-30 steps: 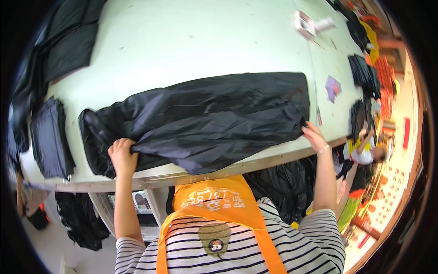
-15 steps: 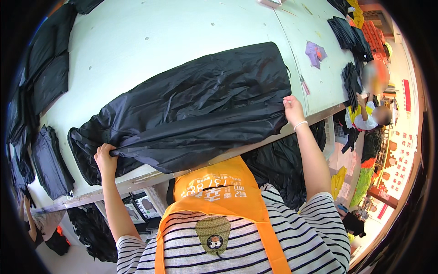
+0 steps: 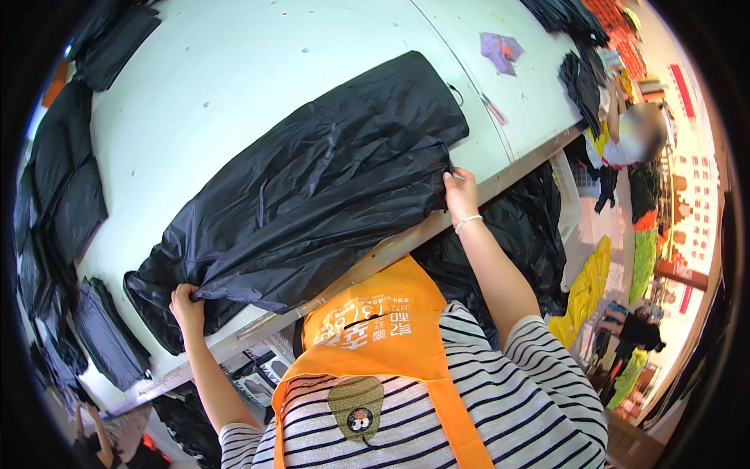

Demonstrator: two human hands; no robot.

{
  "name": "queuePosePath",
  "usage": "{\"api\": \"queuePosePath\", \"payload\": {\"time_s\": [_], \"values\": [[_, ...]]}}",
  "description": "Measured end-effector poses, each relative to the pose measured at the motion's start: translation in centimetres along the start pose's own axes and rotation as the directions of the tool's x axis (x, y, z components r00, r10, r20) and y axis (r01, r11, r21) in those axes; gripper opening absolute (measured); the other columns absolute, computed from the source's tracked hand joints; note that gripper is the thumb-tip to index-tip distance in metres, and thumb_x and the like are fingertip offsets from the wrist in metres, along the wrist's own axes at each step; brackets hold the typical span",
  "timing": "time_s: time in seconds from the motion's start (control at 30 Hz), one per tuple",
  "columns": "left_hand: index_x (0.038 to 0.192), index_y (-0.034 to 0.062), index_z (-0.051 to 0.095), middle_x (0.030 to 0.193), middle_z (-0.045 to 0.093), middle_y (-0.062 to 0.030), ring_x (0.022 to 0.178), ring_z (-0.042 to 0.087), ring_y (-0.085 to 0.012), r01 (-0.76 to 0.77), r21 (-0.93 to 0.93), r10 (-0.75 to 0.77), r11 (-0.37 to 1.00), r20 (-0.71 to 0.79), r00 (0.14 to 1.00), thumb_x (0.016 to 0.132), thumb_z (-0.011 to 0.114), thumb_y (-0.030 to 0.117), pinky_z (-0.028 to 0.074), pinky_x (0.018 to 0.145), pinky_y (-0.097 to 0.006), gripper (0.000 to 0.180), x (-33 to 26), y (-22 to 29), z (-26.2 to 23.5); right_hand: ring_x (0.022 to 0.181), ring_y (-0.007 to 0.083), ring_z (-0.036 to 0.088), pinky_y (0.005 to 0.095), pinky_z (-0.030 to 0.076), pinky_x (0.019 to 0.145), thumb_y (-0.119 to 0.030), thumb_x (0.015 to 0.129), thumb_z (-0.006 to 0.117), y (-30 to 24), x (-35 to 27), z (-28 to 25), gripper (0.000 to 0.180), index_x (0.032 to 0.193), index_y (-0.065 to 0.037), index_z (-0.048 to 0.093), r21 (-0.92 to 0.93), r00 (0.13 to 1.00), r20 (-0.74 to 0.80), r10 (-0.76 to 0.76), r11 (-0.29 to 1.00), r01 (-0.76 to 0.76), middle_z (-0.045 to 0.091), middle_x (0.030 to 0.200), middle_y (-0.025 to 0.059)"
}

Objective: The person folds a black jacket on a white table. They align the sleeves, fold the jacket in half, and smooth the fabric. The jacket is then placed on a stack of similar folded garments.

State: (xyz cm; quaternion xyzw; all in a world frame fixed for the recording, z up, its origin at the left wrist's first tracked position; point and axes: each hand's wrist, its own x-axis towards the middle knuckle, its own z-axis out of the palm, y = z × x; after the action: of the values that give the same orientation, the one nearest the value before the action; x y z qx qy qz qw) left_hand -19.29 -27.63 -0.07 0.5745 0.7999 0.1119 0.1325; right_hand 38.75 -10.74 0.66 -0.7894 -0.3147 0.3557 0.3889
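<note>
A long, shiny black garment point(image 3: 305, 180) lies folded and wrinkled along the near part of the pale table. Its exact kind is hidden by the folds. My left hand point(image 3: 187, 307) pinches the near edge at its left end. At the right end, my right hand point(image 3: 461, 195) grips the corner of a top layer, fingers closed on the cloth. Beyond that corner the layer beneath sticks out farther, with a small dark loop point(image 3: 455, 94) at its end.
Stacks of folded dark garments point(image 3: 113, 332) line the table's left side. A small cutting tool point(image 3: 494, 111) and a purple cloth scrap point(image 3: 500, 52) lie far right. Black cloth point(image 3: 516, 250) bulges below the table's front edge point(image 3: 391, 246). A co-worker point(image 3: 625, 133) stands at the right.
The whole view has turned and shifted. My right hand has drawn the top layer's corner leftward, back from the garment's right end. My left hand keeps its hold at the left end.
</note>
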Motion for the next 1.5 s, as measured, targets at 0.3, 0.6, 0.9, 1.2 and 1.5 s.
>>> {"api": "queuePosePath", "payload": {"time_s": [0.3, 0.6, 0.9, 1.2, 1.5], "values": [[0.077, 0.0050, 0.059, 0.080, 0.059, -0.0068, 0.084, 0.056, -0.0309, -0.019, -0.011, 0.019, 1.000, 0.023, 1.000, 0.061, 0.069, -0.001, 0.044, 0.074, -0.040, 0.020, 0.0, 0.3, -0.3, 0.072, 0.0113, 0.054, 0.0280, 0.046, 0.070, -0.027, 0.096, 0.053, -6.5, 1.3, -4.7, 0.030, 0.091, 0.001, 0.061, -0.172, 0.859, 0.061, -0.509, 0.842, 0.511, 0.064, 0.078, 0.0050], [0.082, 0.0075, 0.062, 0.093, 0.061, -0.0073, 0.095, 0.056, -0.0302, -0.077, -0.006, 0.077, 0.997, 0.031, 0.997, 0.050, 0.072, 0.004, 0.042, 0.085, -0.041, 0.034, -0.1, 3.2, -3.8, 0.078, 0.0130, 0.055, 0.0292, 0.047, 0.074, -0.024, 0.087, 0.065, -14.2, -4.9, -9.0, 0.028, 0.100, 0.001, 0.063, -0.514, 0.741, 0.031, -0.671, 0.625, 0.587, 0.062, 0.083, 0.0101], [0.117, 0.0101, 0.057, 0.110, 0.061, -0.0071, 0.118, 0.051, -0.0288, -0.114, -0.098, 0.060, 0.989, -0.438, 0.897, 0.063, 0.066, 0.002, 0.031, 0.104, -0.041, 0.055, 3.5, -1.8, -9.2, 0.106, 0.0258, 0.056, 0.0389, 0.043, 0.092, -0.022, 0.095, 0.051, -22.2, -5.5, -23.9, 0.033, 0.115, 0.004, 0.056, -0.586, 0.261, -0.293, -0.920, 0.389, 0.711, 0.060, 0.112, 0.0156], [0.091, -0.0006, 0.057, 0.098, 0.060, -0.0126, 0.094, 0.056, -0.0251, -0.153, -0.329, -0.020, 0.932, -0.467, 0.884, 0.062, 0.048, -0.009, 0.042, 0.087, -0.031, 0.031, 8.4, -12.5, -4.7, 0.110, 0.0274, 0.055, 0.0380, 0.040, 0.096, -0.019, 0.097, 0.049, -24.0, -1.9, -20.5, 0.033, 0.119, 0.005, 0.053, -0.649, 0.184, -0.351, -0.918, 0.380, 0.659, 0.058, 0.116, 0.0181], [0.142, 0.0161, 0.041, 0.150, 0.032, -0.0149, 0.142, 0.018, -0.0371, -0.042, 0.006, 0.042, 0.999, -0.217, 0.975, 0.073, 0.067, 0.056, 0.006, 0.109, -0.063, 0.084, 4.9, 12.6, -3.3, 0.124, 0.0343, 0.047, 0.0373, 0.034, 0.105, -0.024, 0.098, 0.049, -16.0, 13.7, 1.4, 0.047, 0.131, 0.009, 0.043, -0.398, 0.516, 0.054, -0.855, 0.455, 0.797, 0.049, 0.131, 0.0272]]}}
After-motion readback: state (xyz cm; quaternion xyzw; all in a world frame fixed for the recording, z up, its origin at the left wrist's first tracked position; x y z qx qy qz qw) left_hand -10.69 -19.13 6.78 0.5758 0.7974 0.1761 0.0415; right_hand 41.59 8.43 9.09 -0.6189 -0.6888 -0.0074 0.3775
